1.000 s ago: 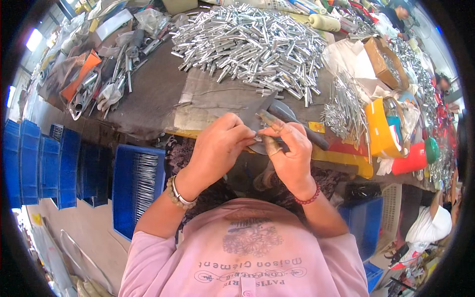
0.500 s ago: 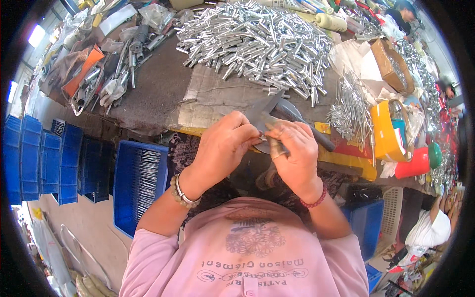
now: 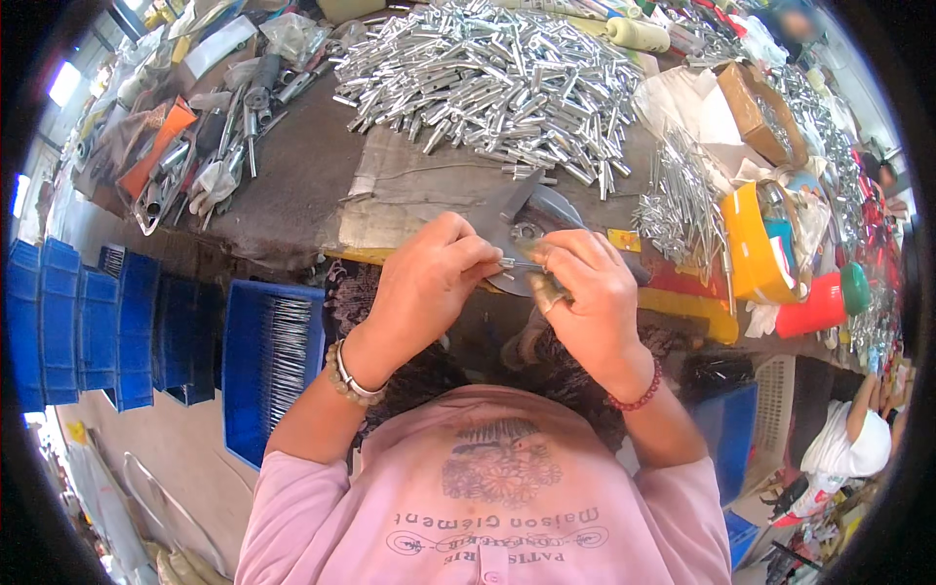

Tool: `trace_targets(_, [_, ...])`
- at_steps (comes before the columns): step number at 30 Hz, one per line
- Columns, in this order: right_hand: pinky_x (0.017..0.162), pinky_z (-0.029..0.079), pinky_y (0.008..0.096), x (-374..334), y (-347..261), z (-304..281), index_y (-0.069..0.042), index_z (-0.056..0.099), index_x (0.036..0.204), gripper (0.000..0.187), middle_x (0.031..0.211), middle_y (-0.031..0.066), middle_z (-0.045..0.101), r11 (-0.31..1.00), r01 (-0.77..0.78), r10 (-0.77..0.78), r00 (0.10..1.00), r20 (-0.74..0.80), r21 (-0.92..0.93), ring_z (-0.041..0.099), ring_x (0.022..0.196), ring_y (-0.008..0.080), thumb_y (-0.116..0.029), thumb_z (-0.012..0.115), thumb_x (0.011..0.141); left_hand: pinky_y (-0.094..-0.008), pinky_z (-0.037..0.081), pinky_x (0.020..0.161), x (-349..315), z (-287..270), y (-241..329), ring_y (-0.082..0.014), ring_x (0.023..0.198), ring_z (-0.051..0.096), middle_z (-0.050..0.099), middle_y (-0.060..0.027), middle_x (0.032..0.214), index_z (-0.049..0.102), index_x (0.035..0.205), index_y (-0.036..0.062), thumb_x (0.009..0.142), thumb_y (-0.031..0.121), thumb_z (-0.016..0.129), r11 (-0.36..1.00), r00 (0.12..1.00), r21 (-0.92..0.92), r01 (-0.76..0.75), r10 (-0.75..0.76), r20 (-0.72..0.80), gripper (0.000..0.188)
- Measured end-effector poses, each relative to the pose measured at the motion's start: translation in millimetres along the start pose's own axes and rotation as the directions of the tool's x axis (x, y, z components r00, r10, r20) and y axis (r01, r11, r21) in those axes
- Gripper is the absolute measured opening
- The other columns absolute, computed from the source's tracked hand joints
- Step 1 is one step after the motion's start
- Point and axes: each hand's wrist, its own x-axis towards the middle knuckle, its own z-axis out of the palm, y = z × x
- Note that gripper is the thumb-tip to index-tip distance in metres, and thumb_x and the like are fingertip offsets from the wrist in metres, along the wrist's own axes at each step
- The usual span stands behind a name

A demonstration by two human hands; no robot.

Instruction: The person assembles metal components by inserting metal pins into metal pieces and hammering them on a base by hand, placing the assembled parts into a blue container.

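Presently | left hand (image 3: 427, 278) pinching small metal piece (image 3: 506, 263) | right hand (image 3: 593, 292) pinching thin rod (image 3: 527, 266) | metal pile (image 3: 492, 88) far on counter (image 3: 297, 180) | blue bin (image 3: 245, 380) at left

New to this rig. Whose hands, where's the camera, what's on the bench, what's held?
No machine here: these are a person's own two hands. The view comes from the left of two fisheye cameras worn on the head, looking down, so picture left is the person's left and straight edges bend near the rim. On the workbench lie a big heap of short silvery metal pieces and, right of it, thin metal rods. The left hand and right hand hold a small silvery part between their fingertips; its exact shape is too small to tell.
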Motion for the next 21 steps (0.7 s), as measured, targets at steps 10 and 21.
trace_targets(10, [0.09, 0.052, 0.0436, -20.0, -4.6, 11.9, -0.006, 0.075, 0.093, 0.015, 0.111, 0.0054, 0.07, 0.997, 0.016, -0.02, 0.998, -0.059, -0.069, 0.065, 0.104, 0.0299, -0.006, 0.081, 0.08, -0.0434, 0.054, 0.071, 1.4, 1.2, -1.1, -0.0336, 0.085, 0.069, 0.067, -0.0099, 0.094, 0.077, 0.1, 0.008, 0.086, 0.007, 0.086, 0.999, 0.998, 0.003, -0.039, 0.039, -0.045, 0.016])
trace_targets(21, [0.088, 0.05, 0.0442, -25.9, -7.3, 15.0, -0.007, 0.076, 0.095, 0.017, 0.108, 0.0052, 0.069, 0.998, -0.01, 0.004, 0.995, -0.103, -0.064, 0.064, 0.1, 0.0295, -0.01, 0.082, 0.08, -0.0388, 0.053, 0.075, 7.6, 0.5, -1.2, -0.0297, 0.086, 0.066, 0.064, -0.0101, 0.094, 0.079, 0.105, 0.0058, 0.091, 0.005, 0.083, 1.0, 1.0, -0.02, -0.015, 0.015, -0.004, 0.014])
